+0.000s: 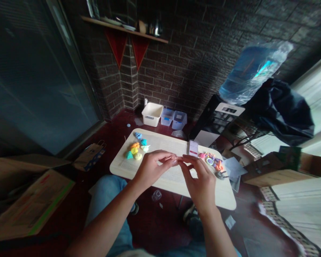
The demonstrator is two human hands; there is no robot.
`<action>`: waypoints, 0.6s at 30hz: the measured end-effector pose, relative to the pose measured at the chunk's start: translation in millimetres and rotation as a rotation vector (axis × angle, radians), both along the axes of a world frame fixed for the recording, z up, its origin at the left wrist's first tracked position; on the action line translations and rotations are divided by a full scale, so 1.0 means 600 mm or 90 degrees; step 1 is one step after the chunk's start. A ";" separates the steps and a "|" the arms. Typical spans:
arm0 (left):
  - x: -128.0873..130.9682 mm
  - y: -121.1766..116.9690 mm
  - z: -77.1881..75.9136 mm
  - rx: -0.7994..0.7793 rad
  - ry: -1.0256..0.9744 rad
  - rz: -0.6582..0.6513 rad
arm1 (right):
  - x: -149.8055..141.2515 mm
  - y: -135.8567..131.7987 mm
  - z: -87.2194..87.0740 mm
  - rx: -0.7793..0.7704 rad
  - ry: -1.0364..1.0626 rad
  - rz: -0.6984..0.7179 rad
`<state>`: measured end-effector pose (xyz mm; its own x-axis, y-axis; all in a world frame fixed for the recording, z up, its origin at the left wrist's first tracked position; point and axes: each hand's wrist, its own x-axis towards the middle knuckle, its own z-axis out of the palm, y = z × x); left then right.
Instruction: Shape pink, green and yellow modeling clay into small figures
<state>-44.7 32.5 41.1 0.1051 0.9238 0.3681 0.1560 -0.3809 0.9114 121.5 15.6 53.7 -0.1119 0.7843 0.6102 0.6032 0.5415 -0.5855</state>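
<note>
Over the middle of a small white table (117, 165), my left hand (156, 162) and my right hand (199, 178) meet fingertip to fingertip. Both are closed in a pinch. Whatever sits between the fingertips is too small and too much covered to make out. Left of my hands lie several soft, clay-like lumps: blue (138, 135), teal (143, 142), orange (135, 145), yellow (134, 150), green (129, 155) and pale yellow (138, 156). To the right of my right hand is a cluster of small colourful pieces, among them an orange one (219, 165) and a pink one (202, 155).
A phone (193, 148) stands at the table's far edge. Beyond it are a cream bin (152, 114) and two clear boxes (167, 117). A water dispenser (216, 117) with a large bottle (246, 78) rises at right. Cardboard boxes (40, 200) flank both sides.
</note>
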 end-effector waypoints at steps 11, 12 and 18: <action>-0.006 -0.008 0.009 0.029 0.041 -0.052 | 0.019 0.007 0.022 -0.174 0.044 0.147; -0.006 -0.008 0.009 0.029 0.041 -0.054 | 0.020 0.007 0.023 -0.185 0.050 0.155; -0.007 -0.009 0.011 0.021 0.032 -0.063 | 0.023 0.009 0.021 -0.280 0.105 0.182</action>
